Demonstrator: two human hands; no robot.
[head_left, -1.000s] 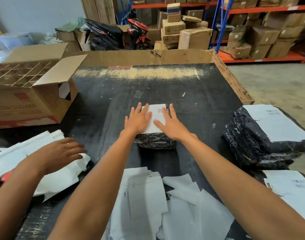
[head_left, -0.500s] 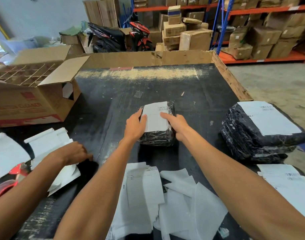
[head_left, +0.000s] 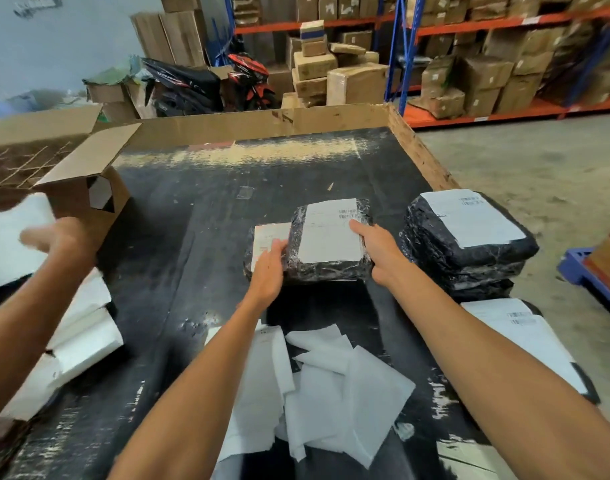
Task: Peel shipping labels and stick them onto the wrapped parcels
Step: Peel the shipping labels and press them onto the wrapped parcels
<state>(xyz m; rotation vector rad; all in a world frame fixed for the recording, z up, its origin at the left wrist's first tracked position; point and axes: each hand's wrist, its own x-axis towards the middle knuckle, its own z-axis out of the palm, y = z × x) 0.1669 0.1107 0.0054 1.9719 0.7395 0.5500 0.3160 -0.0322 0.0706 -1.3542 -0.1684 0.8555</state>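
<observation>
A black wrapped parcel [head_left: 326, 271] with a white shipping label [head_left: 329, 233] on top sits mid-table between my hands. My left hand [head_left: 267, 268] grips its left side and my right hand [head_left: 376, 252] grips its right side, index finger lying on the label's edge. A second labelled parcel [head_left: 269, 233] shows partly from under its left side. To the right stands a stack of labelled black parcels [head_left: 466, 251]. Unpeeled label sheets [head_left: 525, 337] lie at the near right.
Peeled white backing papers [head_left: 317, 386] litter the near table [head_left: 192, 237]. Another person's blurred hand [head_left: 59, 240] moves at the left above white sheets [head_left: 85, 337]. An open cardboard box [head_left: 71, 168] stands at the far left. Shelving with cartons [head_left: 487, 74] rises behind.
My hands went from pressing the label flat to gripping the parcel's sides, and the parcel shifted right, uncovering a second labelled parcel. The other person's hand rose from the sheets at the left.
</observation>
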